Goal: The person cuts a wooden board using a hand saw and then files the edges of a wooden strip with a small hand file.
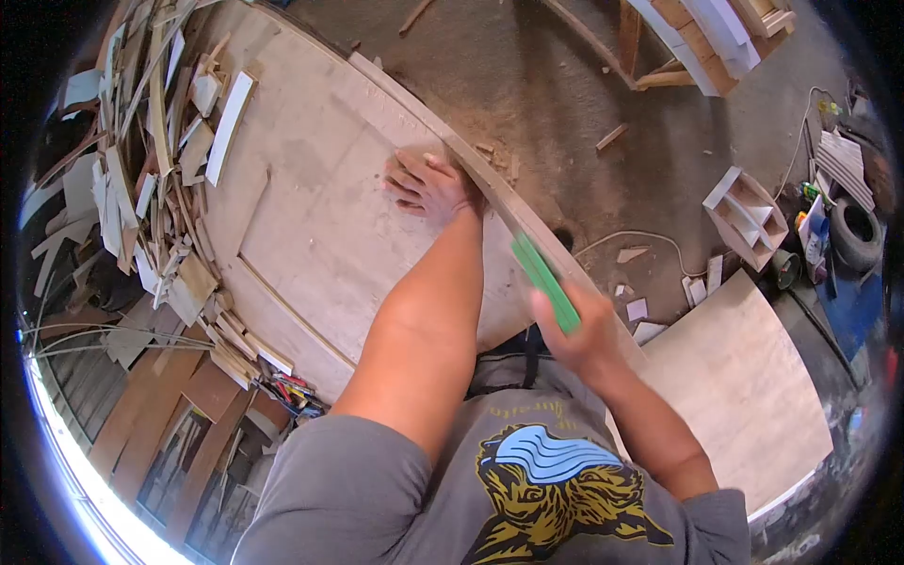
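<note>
My left hand (428,185) lies on a large pale wooden board (311,188), fingers spread, close to a long wooden strip (490,179) running along the board's edge. Nothing shows in its grasp. My right hand (589,325) is wrapped around a long green block (544,284) with lengthwise lines. That block is against or just over the strip near my body; whether it touches cannot be made out. Slight blur covers the right hand. The underside of the block is hidden.
Piled wood offcuts (193,254) crowd the board's left side. A thin wooden stick (297,311) lies on the board. On the floor are scraps, a cable (650,235), a compartmented wooden box (746,218), a tyre (855,235) and a pale sheet (744,377). A wooden frame (697,47) stands beyond.
</note>
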Motion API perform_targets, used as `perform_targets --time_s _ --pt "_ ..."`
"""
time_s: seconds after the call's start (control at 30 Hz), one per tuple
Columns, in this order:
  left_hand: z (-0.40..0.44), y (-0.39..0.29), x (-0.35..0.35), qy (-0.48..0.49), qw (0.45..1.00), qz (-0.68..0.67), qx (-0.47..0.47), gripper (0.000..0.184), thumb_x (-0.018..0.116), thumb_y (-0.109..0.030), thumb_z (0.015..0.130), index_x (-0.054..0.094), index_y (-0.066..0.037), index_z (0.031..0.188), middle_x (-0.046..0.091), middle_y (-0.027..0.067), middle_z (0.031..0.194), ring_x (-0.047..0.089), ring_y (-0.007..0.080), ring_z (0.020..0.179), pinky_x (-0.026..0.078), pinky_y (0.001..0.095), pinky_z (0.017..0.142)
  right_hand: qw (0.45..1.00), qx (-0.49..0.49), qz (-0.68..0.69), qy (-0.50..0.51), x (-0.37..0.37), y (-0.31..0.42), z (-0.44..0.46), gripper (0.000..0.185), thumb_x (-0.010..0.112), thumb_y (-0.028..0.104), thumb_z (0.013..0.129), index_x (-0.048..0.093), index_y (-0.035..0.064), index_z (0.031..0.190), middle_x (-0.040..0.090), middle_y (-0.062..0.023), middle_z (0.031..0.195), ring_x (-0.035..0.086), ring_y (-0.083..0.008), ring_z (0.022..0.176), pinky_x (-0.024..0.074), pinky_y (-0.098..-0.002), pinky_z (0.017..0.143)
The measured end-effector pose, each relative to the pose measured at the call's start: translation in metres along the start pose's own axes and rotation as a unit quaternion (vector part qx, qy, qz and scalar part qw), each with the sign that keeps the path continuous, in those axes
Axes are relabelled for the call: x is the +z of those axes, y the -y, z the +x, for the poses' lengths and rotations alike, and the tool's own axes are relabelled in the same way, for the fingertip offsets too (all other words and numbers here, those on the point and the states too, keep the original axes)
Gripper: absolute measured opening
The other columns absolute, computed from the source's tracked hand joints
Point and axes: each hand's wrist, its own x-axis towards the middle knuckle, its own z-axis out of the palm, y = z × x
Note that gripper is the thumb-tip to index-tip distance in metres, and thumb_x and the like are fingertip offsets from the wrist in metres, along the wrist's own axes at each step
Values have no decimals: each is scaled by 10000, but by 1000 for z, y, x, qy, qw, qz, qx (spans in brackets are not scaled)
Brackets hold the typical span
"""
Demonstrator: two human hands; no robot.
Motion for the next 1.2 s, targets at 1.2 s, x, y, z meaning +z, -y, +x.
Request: perform_targets --time_s 1.2 --pt "-5 -1 -6 -7 1000 -4 4 602 353 -434 1074 298 -162 1608 213 147 1694 146 430 1562 160 632 1228 1000 3 -2 6 -3 -14 -21 435 720 367 926 553 40 692 603 -225 656 630 -435 610 493 -502 545"
